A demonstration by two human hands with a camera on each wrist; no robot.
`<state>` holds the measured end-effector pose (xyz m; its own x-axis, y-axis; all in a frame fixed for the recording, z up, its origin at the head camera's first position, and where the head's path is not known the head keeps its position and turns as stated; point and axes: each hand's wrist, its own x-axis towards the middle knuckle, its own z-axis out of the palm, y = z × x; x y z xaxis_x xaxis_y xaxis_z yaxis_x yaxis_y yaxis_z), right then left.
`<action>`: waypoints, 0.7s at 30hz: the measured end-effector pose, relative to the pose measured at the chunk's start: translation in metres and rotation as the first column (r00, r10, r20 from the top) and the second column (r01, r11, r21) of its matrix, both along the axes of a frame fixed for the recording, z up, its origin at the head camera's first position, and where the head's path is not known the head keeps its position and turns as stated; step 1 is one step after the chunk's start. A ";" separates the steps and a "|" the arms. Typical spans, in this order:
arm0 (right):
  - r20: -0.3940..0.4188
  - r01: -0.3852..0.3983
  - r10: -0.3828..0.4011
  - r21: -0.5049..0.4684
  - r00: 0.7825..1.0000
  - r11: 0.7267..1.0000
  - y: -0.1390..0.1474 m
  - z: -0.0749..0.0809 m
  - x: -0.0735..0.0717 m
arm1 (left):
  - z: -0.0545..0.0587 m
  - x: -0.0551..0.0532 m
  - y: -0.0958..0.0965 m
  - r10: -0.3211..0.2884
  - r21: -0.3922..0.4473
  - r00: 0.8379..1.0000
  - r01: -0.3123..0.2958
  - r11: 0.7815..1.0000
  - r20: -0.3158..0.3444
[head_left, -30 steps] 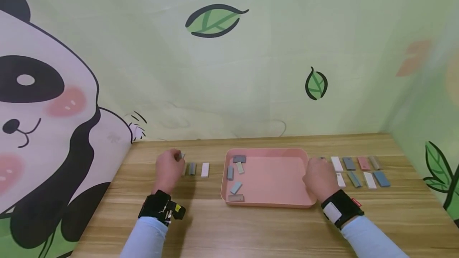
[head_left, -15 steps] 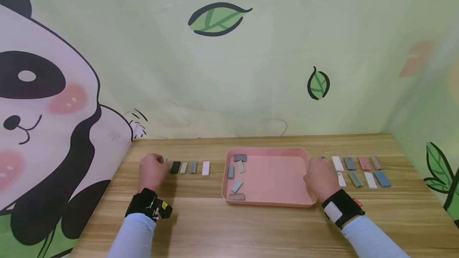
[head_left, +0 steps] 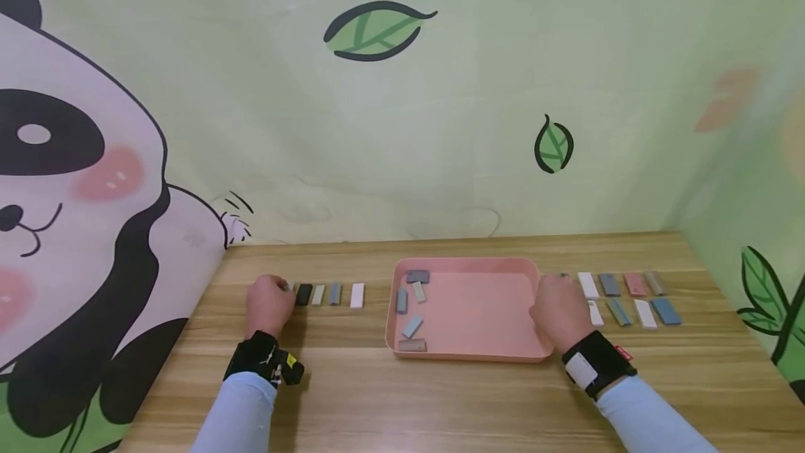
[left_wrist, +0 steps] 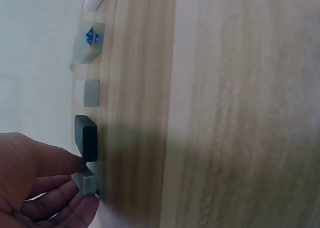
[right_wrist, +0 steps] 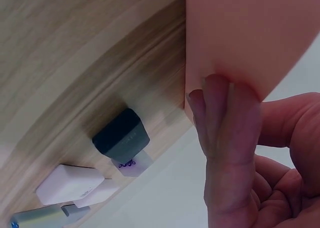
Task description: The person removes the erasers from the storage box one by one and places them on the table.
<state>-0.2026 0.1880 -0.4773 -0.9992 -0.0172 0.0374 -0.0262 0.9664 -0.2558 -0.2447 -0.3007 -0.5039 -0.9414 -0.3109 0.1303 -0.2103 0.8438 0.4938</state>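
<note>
My left hand is at the left end of a row of small blocks. It pinches a small grey-green block between thumb and fingers, close to the table and right beside a black block. Further along that row lie a pale block, a grey-blue block and a white block. My right hand holds the right rim of a pink tray, fingers against the outer wall and thumb on the inner side.
Several grey, beige and blue blocks, among them a brown-grey one, lie along the tray's left side. Two rows of blocks, one of them pink, lie right of the tray. A printed cloth hangs behind the wooden table.
My left hand has moved left along the row with the small block, uncovering the black block, then settled beside it. My right hand has stayed at the tray.
</note>
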 end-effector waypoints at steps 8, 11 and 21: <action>-0.001 -0.001 0.001 -0.008 1.000 1.000 0.000 -0.002 0.000 | -0.007 -0.002 -0.007 -0.003 -0.018 1.000 0.003 1.000 0.007; -0.012 -0.006 0.006 -0.007 1.000 1.000 0.000 -0.002 0.000 | -0.005 -0.001 -0.007 0.002 -0.021 1.000 -0.002 1.000 0.011; -0.016 0.001 -0.001 -0.010 1.000 1.000 0.000 -0.002 0.000 | 0.024 0.005 0.018 0.001 -0.037 1.000 0.000 0.999 0.027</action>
<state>-0.2026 0.1877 -0.4791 -0.9984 -0.0156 0.0539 -0.0294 0.9639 -0.2647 -0.2394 -0.2825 -0.4802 -0.9446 -0.3070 0.1161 -0.2239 0.8614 0.4559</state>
